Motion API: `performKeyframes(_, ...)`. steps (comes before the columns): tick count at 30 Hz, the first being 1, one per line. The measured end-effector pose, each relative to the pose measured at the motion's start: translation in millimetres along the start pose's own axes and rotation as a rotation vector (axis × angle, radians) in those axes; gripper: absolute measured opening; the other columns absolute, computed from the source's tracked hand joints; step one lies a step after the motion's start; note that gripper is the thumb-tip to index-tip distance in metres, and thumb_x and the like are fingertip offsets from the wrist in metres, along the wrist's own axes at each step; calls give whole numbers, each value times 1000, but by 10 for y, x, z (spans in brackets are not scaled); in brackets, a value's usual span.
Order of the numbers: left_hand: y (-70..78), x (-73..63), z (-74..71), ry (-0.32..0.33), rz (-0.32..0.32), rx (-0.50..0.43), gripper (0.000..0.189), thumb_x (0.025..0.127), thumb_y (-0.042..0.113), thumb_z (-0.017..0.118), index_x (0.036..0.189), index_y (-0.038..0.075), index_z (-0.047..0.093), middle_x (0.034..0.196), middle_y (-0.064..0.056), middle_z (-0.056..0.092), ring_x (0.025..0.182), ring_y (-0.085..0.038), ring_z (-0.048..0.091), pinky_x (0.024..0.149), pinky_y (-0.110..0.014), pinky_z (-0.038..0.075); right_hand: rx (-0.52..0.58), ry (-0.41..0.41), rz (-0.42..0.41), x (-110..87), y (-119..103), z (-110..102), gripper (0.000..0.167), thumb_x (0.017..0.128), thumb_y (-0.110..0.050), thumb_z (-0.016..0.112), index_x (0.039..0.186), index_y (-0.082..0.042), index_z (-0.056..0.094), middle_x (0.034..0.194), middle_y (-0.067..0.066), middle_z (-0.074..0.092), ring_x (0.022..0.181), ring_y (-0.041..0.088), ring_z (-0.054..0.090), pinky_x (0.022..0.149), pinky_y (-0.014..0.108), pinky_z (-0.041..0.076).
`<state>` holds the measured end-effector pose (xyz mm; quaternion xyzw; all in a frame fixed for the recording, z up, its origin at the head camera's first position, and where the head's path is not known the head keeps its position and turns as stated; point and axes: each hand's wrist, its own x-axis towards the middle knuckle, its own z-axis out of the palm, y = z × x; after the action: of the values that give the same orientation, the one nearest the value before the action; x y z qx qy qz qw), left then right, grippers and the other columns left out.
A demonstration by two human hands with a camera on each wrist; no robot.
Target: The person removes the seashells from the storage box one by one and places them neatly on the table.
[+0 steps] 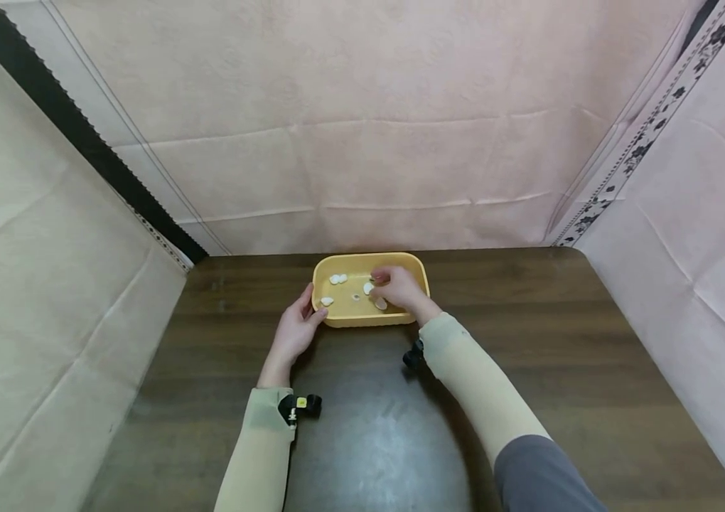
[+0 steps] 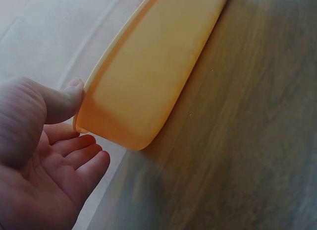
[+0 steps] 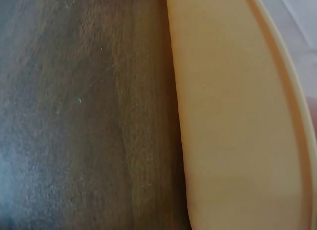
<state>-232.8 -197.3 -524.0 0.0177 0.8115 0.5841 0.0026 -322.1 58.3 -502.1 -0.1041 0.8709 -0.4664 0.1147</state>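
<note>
A yellow plastic tray (image 1: 372,321) sits near the far edge of the table, with several small white pieces (image 1: 327,301) spread over its floor. My left hand (image 1: 296,328) grips the near left corner of the tray. In the left wrist view, its thumb (image 2: 67,101) lies on the rim and its index finger is tucked beneath. Over the right half of the tray, my right hand (image 1: 399,290) reaches inside with bent fingers, right beside some white pieces. I cannot tell whether one is between its fingertips. The tray's wall (image 3: 233,121) hides most of that hand in the right wrist view.
The brown wooden table (image 1: 516,341) stretches around the tray. Pale cloth hangs behind it (image 1: 369,163) and along both sides. Each forearm wears a light sleeve with a black wrist camera (image 1: 298,405).
</note>
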Motion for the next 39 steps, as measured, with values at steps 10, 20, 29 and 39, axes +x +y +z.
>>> performKeyframes(10, 10, 7, 13, 9, 3, 1, 70, 107, 6, 65, 167, 2, 30, 173, -12, 29, 157, -27, 35, 125, -39, 33, -79, 9, 12, 32, 16, 41, 46, 90, -18, 85, 133, -6, 72, 121, 12, 72, 111, 27, 64, 101, 42, 53)
performKeyframes(20, 25, 24, 1, 9, 6, 21, 70, 107, 6, 65, 167, 2, 30, 174, -13, 28, 157, -28, 34, 125, -42, 33, -127, 11, 50, 51, -37, 74, 44, 92, -21, 85, 131, -6, 71, 120, 8, 69, 106, 24, 65, 91, 38, 58)
performKeyframes(29, -1, 15, 2, -12, 10, 62, 68, 109, 8, 62, 167, 1, 28, 175, -13, 25, 159, -28, 28, 128, -43, 28, -206, 13, 67, 76, -50, 126, 39, 92, -25, 86, 124, -7, 72, 115, 6, 69, 103, 22, 63, 93, 37, 55)
performKeyframes(39, 4, 5, -14, -17, -4, 62, 68, 110, 11, 62, 168, 4, 28, 174, -9, 24, 160, -26, 26, 129, -42, 26, -233, 3, 96, 143, -44, 146, 33, 92, -25, 87, 118, -10, 73, 111, 5, 70, 99, 22, 63, 87, 36, 57)
